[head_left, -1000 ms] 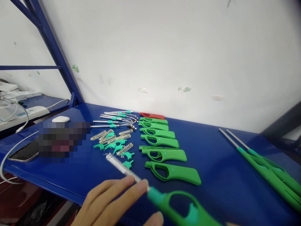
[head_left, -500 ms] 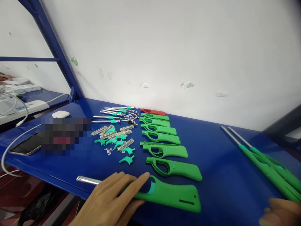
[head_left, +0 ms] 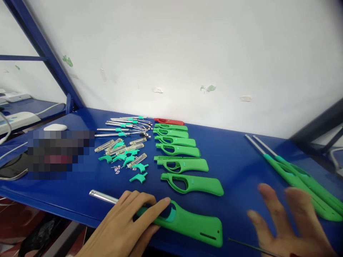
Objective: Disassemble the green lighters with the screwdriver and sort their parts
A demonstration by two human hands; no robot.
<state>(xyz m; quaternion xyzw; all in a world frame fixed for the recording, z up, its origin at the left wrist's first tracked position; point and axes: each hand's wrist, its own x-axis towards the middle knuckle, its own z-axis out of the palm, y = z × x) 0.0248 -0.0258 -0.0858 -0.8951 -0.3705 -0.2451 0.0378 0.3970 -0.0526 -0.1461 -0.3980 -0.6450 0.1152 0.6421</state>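
Observation:
My left hand (head_left: 128, 223) is closed around the front part of a green lighter (head_left: 197, 225) at the table's near edge. Its metal tube sticks out to the left and its slotted handle points right. My right hand (head_left: 292, 223), blurred, is at the lower right with its fingers spread. A thin metal rod (head_left: 243, 244) runs beneath that hand, with a bit of red at the frame's bottom edge. Beyond the held lighter, several green shells (head_left: 205, 185) and one red shell (head_left: 175, 122) lie in a column.
Metal tubes with wires (head_left: 112, 130), clear tanks (head_left: 137, 160) and teal triggers (head_left: 138, 177) lie left of the shells on the blue table (head_left: 230, 160). Two long green lighters (head_left: 302, 186) rest at the right. A phone (head_left: 13, 167) and a white case (head_left: 55, 127) are far left.
My right hand has come further into view from the lower right, its fingers now spread, and the thin rod has appeared. The view has shifted slightly. My left hand still grips the lighter.

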